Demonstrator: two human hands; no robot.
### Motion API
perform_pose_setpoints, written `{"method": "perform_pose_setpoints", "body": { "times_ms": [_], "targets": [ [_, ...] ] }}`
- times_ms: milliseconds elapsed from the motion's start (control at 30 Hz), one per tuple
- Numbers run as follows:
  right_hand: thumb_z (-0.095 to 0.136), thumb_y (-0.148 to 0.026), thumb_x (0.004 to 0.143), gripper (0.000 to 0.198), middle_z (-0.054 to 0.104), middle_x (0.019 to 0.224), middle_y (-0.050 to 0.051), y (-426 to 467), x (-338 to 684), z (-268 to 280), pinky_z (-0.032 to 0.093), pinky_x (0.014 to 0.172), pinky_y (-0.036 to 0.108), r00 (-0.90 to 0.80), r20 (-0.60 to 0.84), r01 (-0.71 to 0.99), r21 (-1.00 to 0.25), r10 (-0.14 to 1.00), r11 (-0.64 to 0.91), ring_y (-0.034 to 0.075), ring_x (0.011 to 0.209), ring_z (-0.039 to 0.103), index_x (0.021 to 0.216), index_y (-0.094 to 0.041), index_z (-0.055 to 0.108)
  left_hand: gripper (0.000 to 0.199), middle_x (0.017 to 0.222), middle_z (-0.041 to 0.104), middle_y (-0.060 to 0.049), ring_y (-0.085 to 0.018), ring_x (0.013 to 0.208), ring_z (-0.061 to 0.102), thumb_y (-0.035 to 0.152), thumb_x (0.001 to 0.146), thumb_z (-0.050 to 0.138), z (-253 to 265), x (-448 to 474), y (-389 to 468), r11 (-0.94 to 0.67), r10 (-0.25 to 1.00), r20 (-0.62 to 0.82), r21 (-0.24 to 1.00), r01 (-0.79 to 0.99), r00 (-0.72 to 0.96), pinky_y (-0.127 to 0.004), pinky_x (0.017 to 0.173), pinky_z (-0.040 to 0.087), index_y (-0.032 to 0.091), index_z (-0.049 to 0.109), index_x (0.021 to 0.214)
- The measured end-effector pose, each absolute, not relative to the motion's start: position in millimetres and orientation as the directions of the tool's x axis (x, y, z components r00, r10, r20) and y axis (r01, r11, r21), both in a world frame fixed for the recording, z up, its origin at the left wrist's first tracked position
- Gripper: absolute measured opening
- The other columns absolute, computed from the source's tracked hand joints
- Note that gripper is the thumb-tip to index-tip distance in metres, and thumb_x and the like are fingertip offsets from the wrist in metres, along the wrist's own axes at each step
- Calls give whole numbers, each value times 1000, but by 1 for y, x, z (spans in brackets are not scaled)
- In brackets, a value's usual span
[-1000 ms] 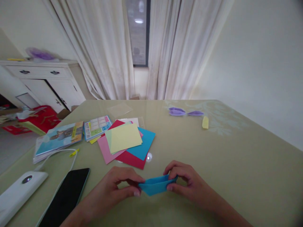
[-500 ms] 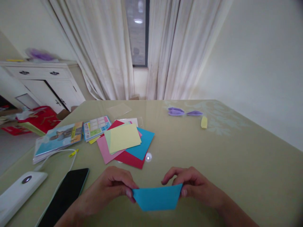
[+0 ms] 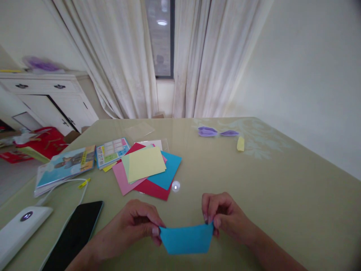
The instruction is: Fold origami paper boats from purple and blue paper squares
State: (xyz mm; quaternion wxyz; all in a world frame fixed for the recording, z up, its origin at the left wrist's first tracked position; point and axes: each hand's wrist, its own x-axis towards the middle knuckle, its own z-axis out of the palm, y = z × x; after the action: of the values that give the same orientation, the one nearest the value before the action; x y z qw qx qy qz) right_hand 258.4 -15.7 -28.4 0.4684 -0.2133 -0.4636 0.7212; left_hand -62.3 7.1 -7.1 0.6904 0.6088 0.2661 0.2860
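Near the table's front edge I hold a folded piece of blue paper [image 3: 186, 240], wider along its top edge than at the bottom. My left hand [image 3: 137, 224] pinches its upper left corner between thumb and fingers. At the upper right corner, my right hand [image 3: 225, 214] grips the paper between thumb and curled fingers. Beyond the hands lies a fanned stack of coloured paper sheets [image 3: 146, 165], with pale yellow on top and green, pink, blue and red showing beneath.
A black phone [image 3: 75, 233], a white power bank [image 3: 24, 231] with a cable, and booklets [image 3: 67, 165] lie on the left. Purple folded paper pieces [image 3: 207, 131] and a small yellow piece [image 3: 240, 144] sit at the back of the table [image 3: 270, 195].
My right hand has shifted slightly left, and its fingers have closed down onto the blue paper's right corner. The left hand still holds the left corner. The view has shifted a little.
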Motion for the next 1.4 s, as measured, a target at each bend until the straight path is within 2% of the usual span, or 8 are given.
{"method": "perform_pose_setpoints", "body": {
  "times_ms": [133,267,533,700,867,1000,1267,1400],
  "targets": [
    [90,-28,88,12,74,91,3,-14,261,-18,56,55,17,-488,167,-440,-895,857,-76,6,57,65,87,-19,83,9,89,83,-7,-16,80,79,29,94,83,-6,-67,10,-19,743,72,996,-86,665,-21,70,60,24,87,101],
    [88,-20,89,5,79,92,6,-15,266,-6,59,70,21,-494,307,-175,-952,814,253,11,73,73,93,-20,86,8,85,83,-6,-15,78,77,23,92,85,-6,-74,14,-210,715,199,976,-66,671,-21,70,58,27,88,98],
    [67,-28,107,18,79,110,10,-17,275,-9,59,80,22,-624,343,287,-735,702,614,15,92,77,111,-24,85,26,96,81,-8,-16,83,78,32,109,61,-10,-70,15,-600,636,249,755,265,731,-23,76,59,28,87,106],
    [61,-26,110,21,78,116,11,-17,279,-7,58,85,24,-646,305,379,-667,699,641,17,98,76,113,-24,82,26,99,81,-6,-16,87,77,28,110,57,-13,-68,15,-766,592,405,551,330,697,-22,78,58,28,83,111],
    [60,-21,109,20,76,116,9,-14,285,-2,58,88,23,-622,283,462,-620,730,634,16,99,75,112,-24,80,29,123,80,-4,-19,108,77,26,110,58,-28,-71,18,-719,690,410,483,500,596,-27,98,59,32,72,134],
    [61,-19,106,19,77,115,9,-5,293,-5,60,88,26,-545,347,535,-557,763,635,17,100,76,108,-24,79,37,127,78,-5,-19,109,78,30,108,60,-39,-72,25,-676,736,428,421,605,524,-26,97,60,32,64,144],
    [65,-29,103,16,78,109,8,18,328,-15,67,85,34,-173,583,733,-462,794,499,22,96,79,104,-25,81,28,118,78,-5,-21,104,76,29,107,56,-40,-59,24,-645,761,434,421,638,483,-28,92,61,32,72,131],
    [58,-28,105,22,80,112,10,38,365,-9,67,88,39,-158,607,877,-276,779,393,25,98,79,109,-25,79,29,121,78,-8,-25,106,76,28,106,57,-46,-47,19,-649,754,438,387,655,489,-34,92,63,31,74,128]
  ]
}}
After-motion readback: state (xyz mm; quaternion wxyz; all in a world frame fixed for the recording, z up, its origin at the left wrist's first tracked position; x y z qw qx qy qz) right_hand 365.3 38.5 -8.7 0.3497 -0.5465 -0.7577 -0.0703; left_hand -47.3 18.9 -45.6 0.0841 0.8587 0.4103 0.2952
